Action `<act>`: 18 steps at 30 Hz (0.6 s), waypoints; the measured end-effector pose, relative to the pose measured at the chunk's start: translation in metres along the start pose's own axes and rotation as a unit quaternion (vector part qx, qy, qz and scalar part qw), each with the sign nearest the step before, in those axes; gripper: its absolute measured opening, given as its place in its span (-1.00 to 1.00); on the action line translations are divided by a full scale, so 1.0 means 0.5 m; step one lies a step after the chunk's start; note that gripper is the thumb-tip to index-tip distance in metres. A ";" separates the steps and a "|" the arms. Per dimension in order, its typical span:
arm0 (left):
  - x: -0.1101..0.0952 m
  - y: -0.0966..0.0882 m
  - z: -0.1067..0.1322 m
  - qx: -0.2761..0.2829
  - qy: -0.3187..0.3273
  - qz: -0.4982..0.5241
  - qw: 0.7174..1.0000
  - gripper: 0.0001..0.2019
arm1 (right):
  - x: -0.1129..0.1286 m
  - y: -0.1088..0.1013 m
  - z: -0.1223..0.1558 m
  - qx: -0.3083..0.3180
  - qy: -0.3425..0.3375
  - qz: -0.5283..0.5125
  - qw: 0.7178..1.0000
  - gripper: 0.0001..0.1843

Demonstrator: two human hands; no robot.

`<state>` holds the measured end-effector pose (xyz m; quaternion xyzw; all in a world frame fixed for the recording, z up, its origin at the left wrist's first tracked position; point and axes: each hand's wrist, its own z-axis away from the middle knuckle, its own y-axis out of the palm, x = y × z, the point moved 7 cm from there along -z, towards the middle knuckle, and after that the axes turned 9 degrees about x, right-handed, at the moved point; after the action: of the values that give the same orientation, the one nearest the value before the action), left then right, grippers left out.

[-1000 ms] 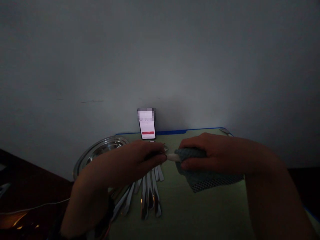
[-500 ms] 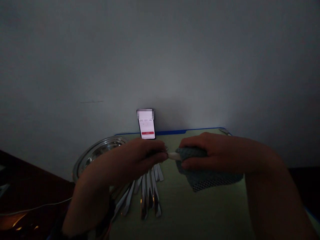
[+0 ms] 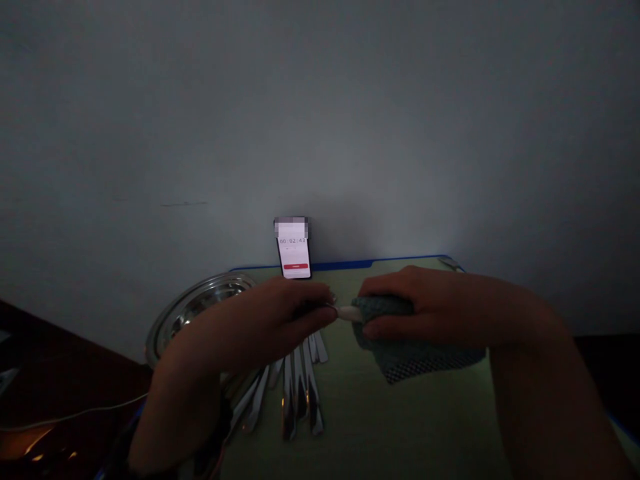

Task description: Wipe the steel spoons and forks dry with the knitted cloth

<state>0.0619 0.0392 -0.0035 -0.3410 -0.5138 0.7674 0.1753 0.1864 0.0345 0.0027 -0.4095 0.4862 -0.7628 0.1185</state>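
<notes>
The scene is dim. My left hand (image 3: pixel 260 320) is closed in a pinch on one end of a piece of cutlery (image 3: pixel 347 312), whose pale metal shows between my two hands. My right hand (image 3: pixel 425 303) is wrapped around a grey-blue checked cloth (image 3: pixel 415 357), and the cloth covers the other end of that piece. Both hands hover just above a light green table mat (image 3: pixel 380 420). Several metal cutlery pieces (image 3: pixel 300 380) lie side by side on the mat below my left hand.
A round steel plate (image 3: pixel 200 303) sits at the mat's left rear. A phone (image 3: pixel 294 248) with a running timer leans upright against the grey wall behind. A white cable (image 3: pixel 70 417) runs over the dark surface at the left.
My hands have stayed almost in place; the left hand shifted slightly. The phone's timer has counted up.
</notes>
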 end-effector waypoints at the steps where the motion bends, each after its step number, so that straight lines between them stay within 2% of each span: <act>1: 0.001 0.001 -0.001 -0.001 0.000 0.003 1.000 -0.72 | 0.000 0.000 0.000 -0.001 -0.001 -0.001 1.000 -0.62; 18: -0.011 -0.005 0.002 0.007 -0.010 0.004 1.000 -0.75 | 0.002 -0.001 0.001 0.008 0.011 -0.001 1.000 -0.60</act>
<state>0.0651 0.0361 0.0007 -0.3347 -0.5089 0.7749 0.1692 0.1863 0.0340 0.0037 -0.4010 0.4804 -0.7714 0.1158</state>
